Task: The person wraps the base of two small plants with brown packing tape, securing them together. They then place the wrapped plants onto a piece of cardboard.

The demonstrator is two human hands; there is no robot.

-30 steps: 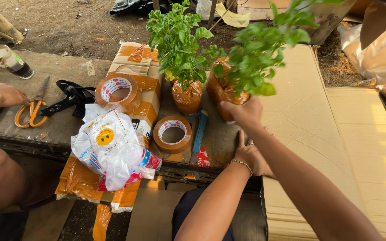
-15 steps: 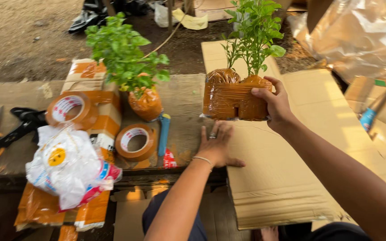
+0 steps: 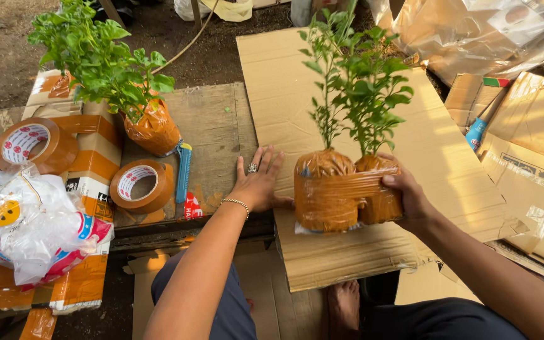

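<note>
My right hand (image 3: 410,198) grips the right side of a bundle of two small plants (image 3: 345,189) whose root balls are wrapped together in brown tape. The bundle stands upright on a large sheet of cardboard (image 3: 436,145). My left hand (image 3: 258,182) lies flat with fingers spread at the cardboard's left edge, just left of the bundle. It wears a ring and a bracelet and holds nothing.
A third wrapped plant (image 3: 149,126) stands on the wooden bench (image 3: 212,119). Two rolls of brown tape (image 3: 138,186) (image 3: 33,145), a blue cutter (image 3: 183,171) and a crumpled plastic bag (image 3: 29,223) lie left. Cardboard boxes (image 3: 536,126) pile at right. A bare foot (image 3: 345,308) shows below.
The taped plant bundle came down and nearer, settling on the cardboard sheet. My left hand stayed flat at the cardboard's edge. The view shifted right.
</note>
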